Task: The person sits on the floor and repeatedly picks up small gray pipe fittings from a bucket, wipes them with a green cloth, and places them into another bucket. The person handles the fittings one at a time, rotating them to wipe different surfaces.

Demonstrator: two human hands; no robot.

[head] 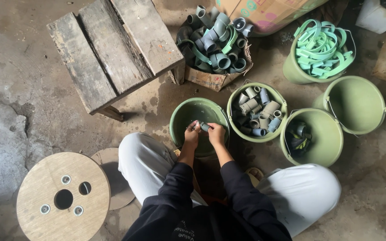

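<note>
- Concrete floor (14,111): rough and stained; I see everything standing on it, so anything dropped could roll off under the stool.
- Wooden stool (112,49): weathered planks, well apart from the hands, upper left.
- Wooden spool (63,196): round, lying flat by the left knee.
- Cardboard box (211,79): heaped with grey pipe fittings (217,44) and green straps; the pile stands above the rim, and I judge a knock could spill it.
- Green buckets: the near bucket (179,120) sits right under the hands; beside it one with short grey pipe pieces (258,114), one with a few dark parts (325,138), an empty one (358,102), and one full of green strips (320,49).
- Left hand (192,133): fingers pinched shut on one end of the small grey fitting (204,127), above the near bucket.
- Right hand (216,134): fingers curled closed on the other end of that fitting.
- Risk, as I judge it: the fitting is small and held only by fingertips, so a slip would drop it into the near bucket or onto the floor.
</note>
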